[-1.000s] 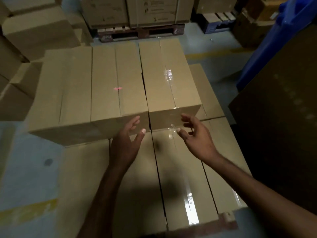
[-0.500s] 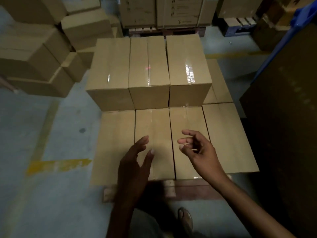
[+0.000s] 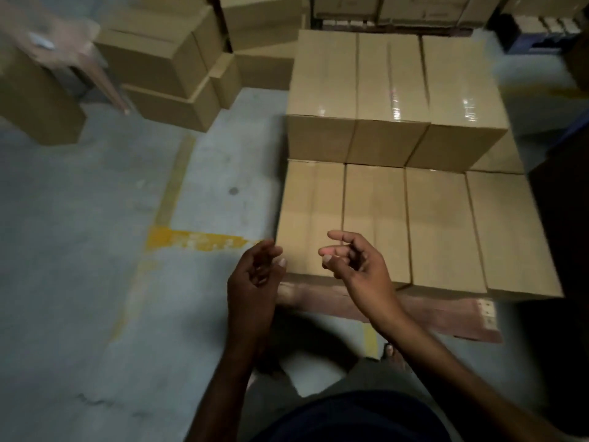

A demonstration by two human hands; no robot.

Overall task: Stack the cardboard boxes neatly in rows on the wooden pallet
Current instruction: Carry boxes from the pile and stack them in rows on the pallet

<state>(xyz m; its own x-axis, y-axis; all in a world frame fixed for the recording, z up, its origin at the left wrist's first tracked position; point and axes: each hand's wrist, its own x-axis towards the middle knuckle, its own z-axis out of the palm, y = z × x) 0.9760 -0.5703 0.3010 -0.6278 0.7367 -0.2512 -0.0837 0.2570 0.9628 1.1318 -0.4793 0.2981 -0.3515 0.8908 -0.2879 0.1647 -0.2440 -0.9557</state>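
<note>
Dim warehouse light, soft and smeared at the edges.

Weak light is falling from above on the gray floor (image 3: 95, 282) and the tan boxes (image 3: 376, 218), while the right side is sinking into near black. Small white glints are shining off the tape (image 3: 396, 106) on the upper row. A dark shadow (image 3: 306, 333) is pooling on the floor under the left hand (image 3: 255, 275) and right hand (image 3: 353, 266). Everything is looking soft and grainy; a pale shape (image 3: 63, 49) at the upper left is streaking with motion blur, and box edges are bowing toward the corners.
</note>
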